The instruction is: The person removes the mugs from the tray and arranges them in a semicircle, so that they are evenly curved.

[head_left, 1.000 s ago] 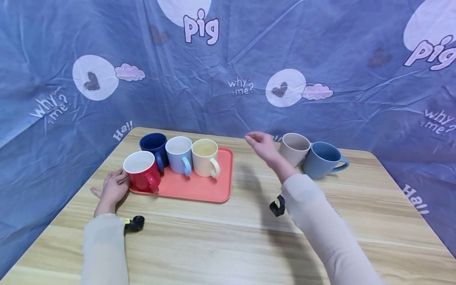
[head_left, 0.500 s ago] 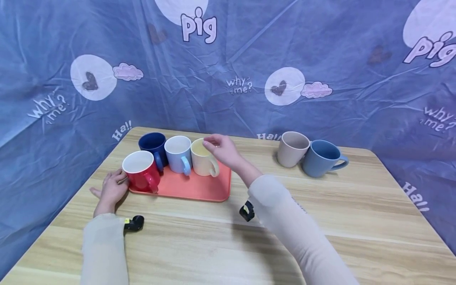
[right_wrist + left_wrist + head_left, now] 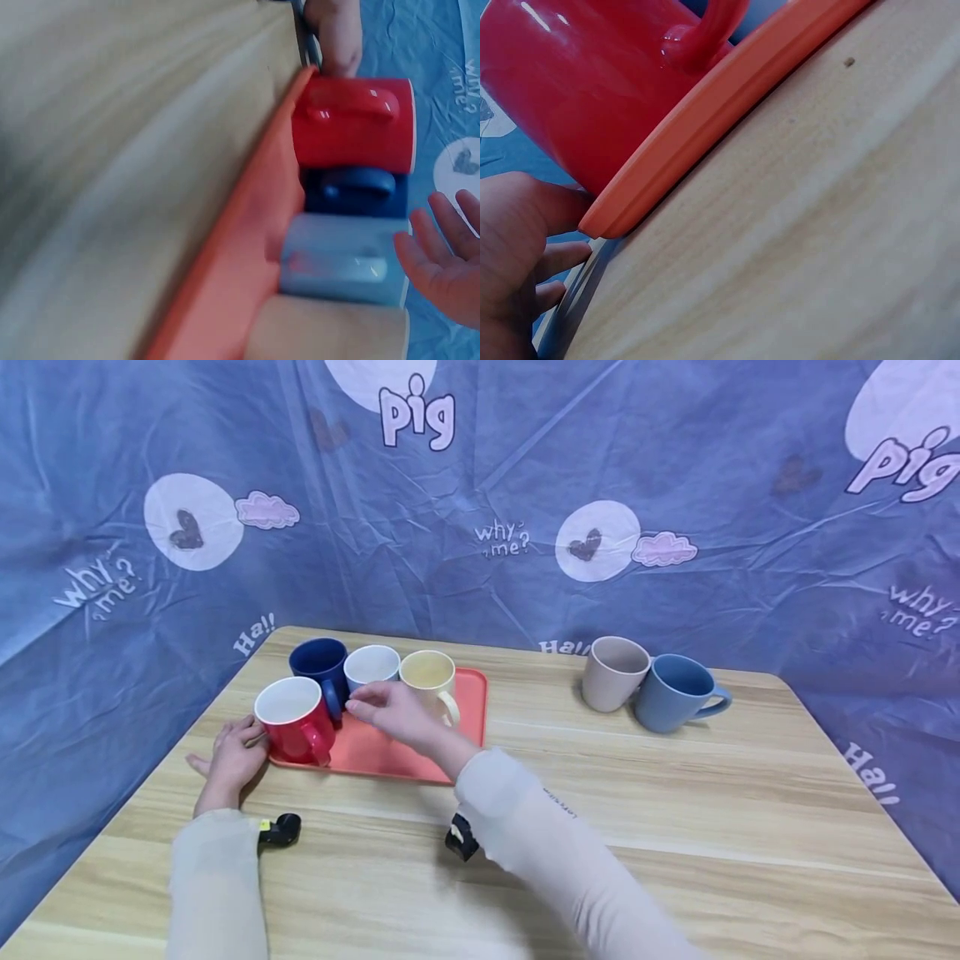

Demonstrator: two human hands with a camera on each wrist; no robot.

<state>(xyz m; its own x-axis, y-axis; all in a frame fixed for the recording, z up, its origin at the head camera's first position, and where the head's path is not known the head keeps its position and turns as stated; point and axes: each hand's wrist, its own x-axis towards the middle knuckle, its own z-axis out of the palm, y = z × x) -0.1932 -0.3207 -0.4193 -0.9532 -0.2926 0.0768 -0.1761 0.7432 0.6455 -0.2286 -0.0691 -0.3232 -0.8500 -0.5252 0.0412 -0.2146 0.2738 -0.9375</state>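
Note:
My left hand [image 3: 236, 756] rests at the tray's left edge, beside the red mug [image 3: 303, 735]. In the left wrist view, fingers of that hand [image 3: 517, 247] meet the tray's corner, close to the mug's base. My right hand [image 3: 397, 714] hovers over the coral-red tray [image 3: 471, 727], its fingers loosely bent and holding nothing. It partly hides the light blue mug [image 3: 372, 664]. A navy mug [image 3: 318, 660] stands behind the red one, and a cream mug [image 3: 427, 672] is to the right. All these mugs are upright on the tray.
At the back right of the wooden table [image 3: 675, 827], a beige-grey mug [image 3: 613, 675] and a grey-blue mug [image 3: 671, 697] stand side by side, off the tray. A blue printed cloth [image 3: 450, 585] hangs behind the table.
My right hand has moved left from beside the beige-grey mug, past the cream mug, to the front of the light blue one. The left hand and the mugs have stayed put.

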